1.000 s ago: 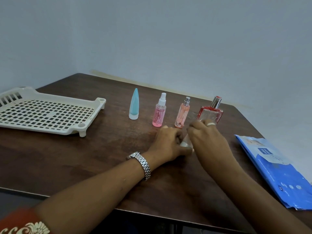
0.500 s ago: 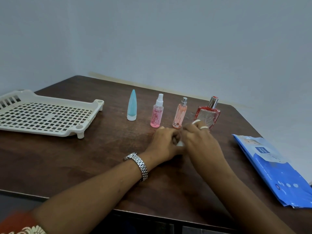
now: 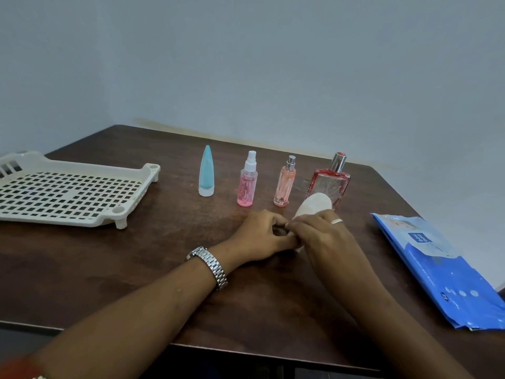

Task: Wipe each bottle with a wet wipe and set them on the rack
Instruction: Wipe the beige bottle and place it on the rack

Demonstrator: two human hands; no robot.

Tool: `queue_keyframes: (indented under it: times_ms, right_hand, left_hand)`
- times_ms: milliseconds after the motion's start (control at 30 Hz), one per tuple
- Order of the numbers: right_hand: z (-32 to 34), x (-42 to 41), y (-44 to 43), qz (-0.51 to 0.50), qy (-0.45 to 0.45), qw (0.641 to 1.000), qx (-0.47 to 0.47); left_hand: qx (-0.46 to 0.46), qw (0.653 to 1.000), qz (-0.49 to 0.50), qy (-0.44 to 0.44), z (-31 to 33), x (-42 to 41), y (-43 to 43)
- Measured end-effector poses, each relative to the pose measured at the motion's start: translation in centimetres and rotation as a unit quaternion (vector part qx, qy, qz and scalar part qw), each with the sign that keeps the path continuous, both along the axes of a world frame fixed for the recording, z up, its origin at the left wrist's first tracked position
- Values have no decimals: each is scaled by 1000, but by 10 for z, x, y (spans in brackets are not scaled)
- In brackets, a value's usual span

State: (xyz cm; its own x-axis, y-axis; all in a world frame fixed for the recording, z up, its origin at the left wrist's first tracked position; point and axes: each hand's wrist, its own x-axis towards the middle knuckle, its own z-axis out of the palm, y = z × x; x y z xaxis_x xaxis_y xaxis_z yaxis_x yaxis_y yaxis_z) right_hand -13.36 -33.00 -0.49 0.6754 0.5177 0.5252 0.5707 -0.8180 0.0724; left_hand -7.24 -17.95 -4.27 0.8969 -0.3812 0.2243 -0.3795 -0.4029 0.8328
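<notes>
A row of bottles stands at the table's far middle: a blue cone-shaped bottle [image 3: 206,172], a pink spray bottle [image 3: 247,184], a peach spray bottle [image 3: 285,183] and a red square perfume bottle [image 3: 331,179]. In front of them my left hand [image 3: 259,236] and my right hand [image 3: 318,236] meet, both pinching a white wet wipe [image 3: 314,205]. A rounded fold of the wipe sticks up beyond my fingers, in front of the red bottle. The cream plastic rack [image 3: 68,192] lies flat at the left.
A blue pack of wet wipes [image 3: 442,272] lies near the table's right edge. The dark wooden table [image 3: 109,269] ends close to me at the front; a pale wall stands behind it.
The wipe's fold has come up from between my hands and now shows above my right fingers. My hands have stayed together in front of the bottles.
</notes>
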Motion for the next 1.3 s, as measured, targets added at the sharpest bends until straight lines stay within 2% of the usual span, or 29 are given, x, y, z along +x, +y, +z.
queue_keyframes:
  times_ms: [167, 233, 367, 533, 733, 900, 1100, 1300]
  right_hand:
    - [4, 25, -24, -120, -8, 991, 61]
    - [4, 18, -20, -89, -22, 993, 71]
    - [-1, -3, -13, -15, 11, 997, 81]
    - [-7, 19, -34, -94, -21, 981, 165]
    - [-18, 1, -30, -36, -4, 993, 112]
    - [-9, 22, -43, -81, -24, 975, 206]
    - [-21, 1, -33, -28, -9, 987, 161]
    - [-15, 18, -42, -87, -34, 963, 251]
  left_hand:
    - [-2, 1000, -11, 20, -2, 2, -1]
    - [-7, 999, -20, 29, -5, 2, -1]
    - [-19, 998, -38, 44, -6, 3, 0]
    - [-11, 998, -50, 48, -5, 4, 0]
    - [-41, 993, -73, 83, -5, 3, 0]
    - [-14, 995, -60, 83, -7, 6, 0]
    - [-18, 993, -66, 92, -9, 8, 1]
    - [-41, 990, -69, 113, -1, 2, 3]
